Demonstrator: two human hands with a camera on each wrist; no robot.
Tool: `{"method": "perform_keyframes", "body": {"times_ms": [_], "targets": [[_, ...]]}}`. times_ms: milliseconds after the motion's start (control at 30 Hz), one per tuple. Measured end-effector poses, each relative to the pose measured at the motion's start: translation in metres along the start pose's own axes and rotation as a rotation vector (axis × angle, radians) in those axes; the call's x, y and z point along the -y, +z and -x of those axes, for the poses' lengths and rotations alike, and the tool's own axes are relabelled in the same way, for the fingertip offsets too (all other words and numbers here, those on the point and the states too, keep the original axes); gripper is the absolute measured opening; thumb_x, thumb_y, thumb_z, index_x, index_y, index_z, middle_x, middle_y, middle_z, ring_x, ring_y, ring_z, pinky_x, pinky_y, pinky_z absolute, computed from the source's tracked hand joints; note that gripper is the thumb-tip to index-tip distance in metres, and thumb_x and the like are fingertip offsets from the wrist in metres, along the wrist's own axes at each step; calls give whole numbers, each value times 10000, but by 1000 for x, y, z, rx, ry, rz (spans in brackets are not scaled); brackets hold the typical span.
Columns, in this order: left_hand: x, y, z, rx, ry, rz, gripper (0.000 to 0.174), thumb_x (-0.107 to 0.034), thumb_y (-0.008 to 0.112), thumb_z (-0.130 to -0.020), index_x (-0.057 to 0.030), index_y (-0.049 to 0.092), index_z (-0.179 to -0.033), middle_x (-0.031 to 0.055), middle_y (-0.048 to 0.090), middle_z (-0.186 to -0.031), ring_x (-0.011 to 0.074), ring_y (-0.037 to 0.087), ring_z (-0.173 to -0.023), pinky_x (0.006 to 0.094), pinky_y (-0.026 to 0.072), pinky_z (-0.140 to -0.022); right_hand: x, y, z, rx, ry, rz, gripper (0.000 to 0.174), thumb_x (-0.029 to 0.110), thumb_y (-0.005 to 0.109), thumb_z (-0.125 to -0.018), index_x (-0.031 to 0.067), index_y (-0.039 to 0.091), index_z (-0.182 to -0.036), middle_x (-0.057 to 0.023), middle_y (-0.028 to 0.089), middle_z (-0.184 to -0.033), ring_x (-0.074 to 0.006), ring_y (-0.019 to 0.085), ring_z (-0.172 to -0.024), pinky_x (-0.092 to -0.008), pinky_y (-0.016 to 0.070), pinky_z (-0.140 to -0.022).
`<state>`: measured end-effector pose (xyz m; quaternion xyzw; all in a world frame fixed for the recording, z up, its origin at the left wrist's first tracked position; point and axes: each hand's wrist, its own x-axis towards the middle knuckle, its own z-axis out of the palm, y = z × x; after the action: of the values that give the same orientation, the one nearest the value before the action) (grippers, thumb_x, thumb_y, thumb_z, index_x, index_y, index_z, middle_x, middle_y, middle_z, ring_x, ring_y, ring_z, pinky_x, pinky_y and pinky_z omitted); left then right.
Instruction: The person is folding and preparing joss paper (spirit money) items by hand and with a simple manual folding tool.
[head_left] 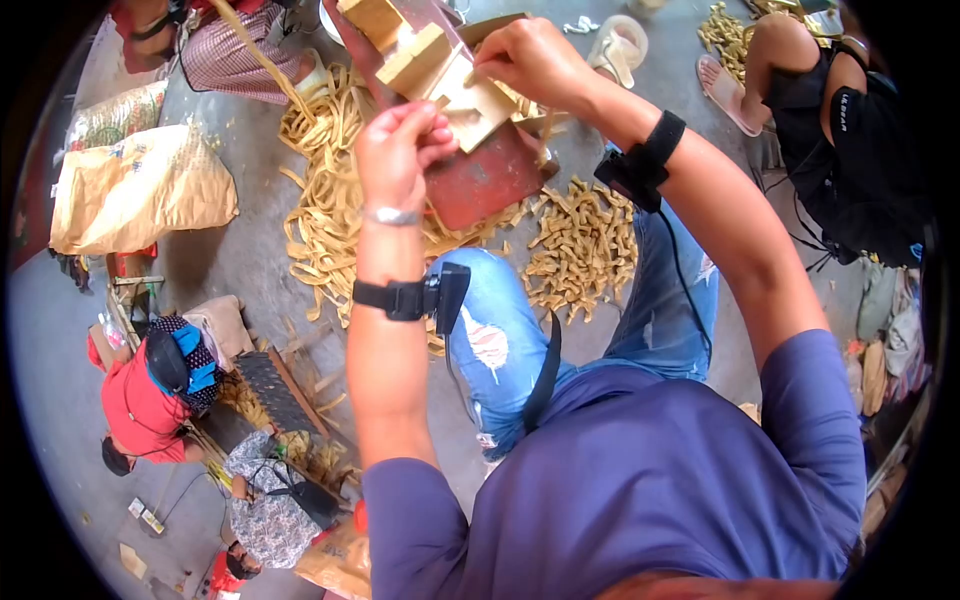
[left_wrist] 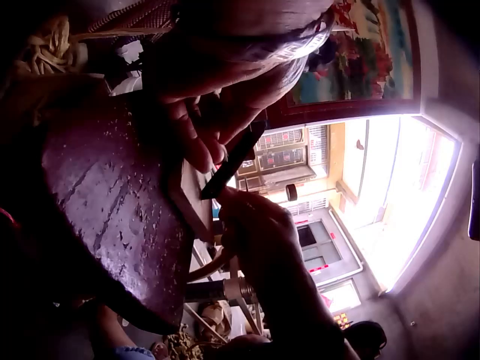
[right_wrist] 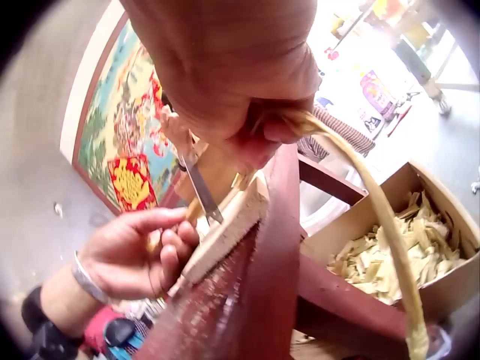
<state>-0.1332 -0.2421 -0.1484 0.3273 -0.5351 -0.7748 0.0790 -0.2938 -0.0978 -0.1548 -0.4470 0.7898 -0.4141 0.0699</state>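
Note:
My right hand (head_left: pixel 535 65) holds a long yellowish-brown strip (right_wrist: pixel 386 225), its loose length hanging over the bench edge. Opposite it, my left hand (head_left: pixel 392 155) pinches a short brown piece (right_wrist: pixel 193 210) between thumb and fingers. Between the hands, a narrow metal blade (right_wrist: pixel 201 189) with a notched tip stands over a pale wooden board (head_left: pixel 485 110). In the left wrist view the same blade (left_wrist: pixel 234 161) is a dark bar close to both hands' fingertips. The board lies on a red bench (head_left: pixel 490 185), with wooden blocks (head_left: pixel 415 60) behind.
A heap of long strips (head_left: pixel 325 200) lies left of the bench and a pile of short pieces (head_left: pixel 583 245) before it. A cardboard box (right_wrist: pixel 409 247) of pale scraps stands beside the bench. Other people sit around, one in black (head_left: pixel 845 130) at right, one in red (head_left: pixel 145 405) at left.

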Motion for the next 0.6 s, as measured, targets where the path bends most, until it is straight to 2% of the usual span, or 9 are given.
{"method": "perform_keyframes", "body": {"times_ms": [33,100,133,267,367,433,500,567,600], "targets": [[-3,1,8,39,-33,26,174,-122,553,-936,33,588,-1005,151,664,-848,202,668,-678,321,604,-632,6,-6,2,-13,114,-62,143,194,713,-779,66,737,-836,-105,684,-708,-224,672,-651,-316,525,-625],[-8,8,37,120,-114,79,216,-160,507,-965,37,585,-1004,182,669,-886,231,680,-708,330,605,-633,14,-23,12,46,333,-473,187,191,664,-882,11,704,-914,-44,669,-684,-86,661,-684,-235,532,-634],[-8,16,50,169,-138,27,285,-194,453,-990,55,580,-1048,218,666,-938,261,689,-729,326,605,-615,15,-26,19,25,315,-611,211,200,655,-893,1,684,-956,-49,675,-734,-97,664,-714,-241,537,-659],[16,47,99,307,-20,-481,412,-300,424,-1002,58,568,-1147,200,664,-1045,292,659,-963,379,501,-895,52,-47,66,-3,172,-1014,256,208,631,-918,-20,633,-1034,-69,683,-861,-126,668,-794,-247,538,-721],[23,77,127,323,-245,163,429,-335,418,-1005,39,613,-1080,169,683,-956,231,671,-789,347,544,-775,101,-80,118,111,162,-981,212,160,616,-921,-20,629,-1032,-64,675,-878,-119,651,-811,-255,520,-770],[4,102,145,263,-31,293,339,-269,478,-988,40,616,-1007,96,668,-812,166,625,-656,293,537,-693,119,-95,148,136,105,-831,193,110,597,-924,-52,616,-1028,-101,671,-897,-150,661,-796,-273,544,-732],[-21,118,166,379,35,331,237,-198,579,-940,33,626,-960,62,650,-770,124,608,-641,241,513,-643,137,-111,172,17,-21,-941,166,73,571,-930,-63,606,-1018,-121,669,-882,-169,668,-751,-275,554,-687],[-42,142,204,427,125,356,174,-145,645,-895,28,633,-917,58,652,-775,103,600,-642,206,487,-615,168,-151,190,25,-17,-919,168,120,611,-920,-30,643,-989,-75,669,-827,-109,640,-694,-221,504,-618],[-47,148,220,387,158,267,128,-121,679,-845,-4,644,-885,51,654,-751,108,604,-638,224,475,-604,193,-171,202,62,-48,-896,174,131,587,-929,-33,615,-981,-103,661,-825,-142,648,-683,-256,531,-633]]}}
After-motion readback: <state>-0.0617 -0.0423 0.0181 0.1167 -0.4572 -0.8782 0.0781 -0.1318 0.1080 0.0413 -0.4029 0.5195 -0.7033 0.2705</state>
